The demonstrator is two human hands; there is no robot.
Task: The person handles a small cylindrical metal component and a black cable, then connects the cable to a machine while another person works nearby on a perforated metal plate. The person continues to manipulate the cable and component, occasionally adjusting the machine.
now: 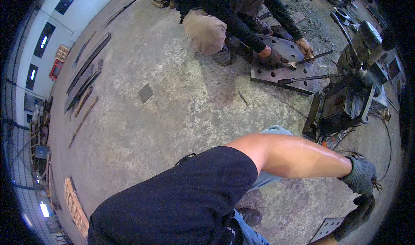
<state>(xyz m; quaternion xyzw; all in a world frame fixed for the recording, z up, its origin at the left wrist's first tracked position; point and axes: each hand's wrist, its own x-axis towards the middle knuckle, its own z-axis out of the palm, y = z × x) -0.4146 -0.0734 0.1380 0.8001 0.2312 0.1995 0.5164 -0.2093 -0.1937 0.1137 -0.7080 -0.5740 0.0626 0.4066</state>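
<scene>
My left arm, in a black short sleeve, stretches across to the right edge. My left hand [361, 176] wears a grey-green glove, and its fingers look curled closed. Some thin brownish tips stick out beside it, too small to name. Just below, my right hand [358, 217] in a dark glove reaches up close to the left one. Its fingers look bent together in shadow, and whatever they hold is hidden. A perforated metal plate [327, 228] lies by my right forearm. Nearest beyond my left hand stands a dark metal machine [341, 104] with long lever handles.
Across from me a crouching person's gloved hand [272, 58] holds a wrench [292, 65] over a thick steel plate with holes [266, 74]. A cable [390, 145] curves over the floor at right. A small square plate [145, 93] and long metal bars [88, 65] lie leftward.
</scene>
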